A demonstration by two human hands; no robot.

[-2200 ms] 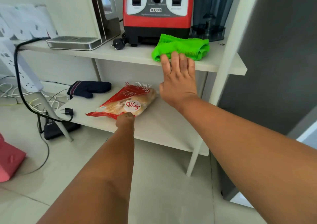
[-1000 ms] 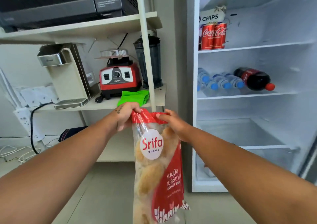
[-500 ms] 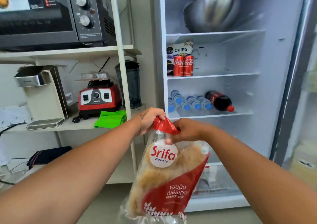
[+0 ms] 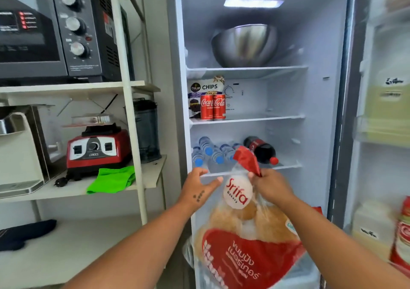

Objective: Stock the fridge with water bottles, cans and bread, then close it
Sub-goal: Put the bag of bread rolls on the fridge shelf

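A bag of bread buns [image 4: 246, 235] with a red Srifa label hangs in front of the open fridge [image 4: 319, 133]. My right hand [image 4: 269, 184] grips the bag's twisted red top. My left hand [image 4: 198, 185] is just left of the bag, fingers spread, holding nothing. Inside the fridge, two red cola cans [image 4: 213, 107] stand on the middle shelf. Several water bottles [image 4: 210, 152] with blue caps lie on the shelf below, beside a dark cola bottle [image 4: 260, 149].
A steel bowl [image 4: 244, 45] sits on the fridge's top shelf and a chips bag [image 4: 205, 88] stands behind the cans. The open door [image 4: 386, 133] at right holds containers. A white rack [image 4: 131, 133] at left carries an oven, a red blender base [image 4: 97, 149] and a green cloth [image 4: 112, 179].
I picked the bread off the low shelf and carried it up to the open fridge. My left hand has let go of the bag top; only my right hand holds it now.
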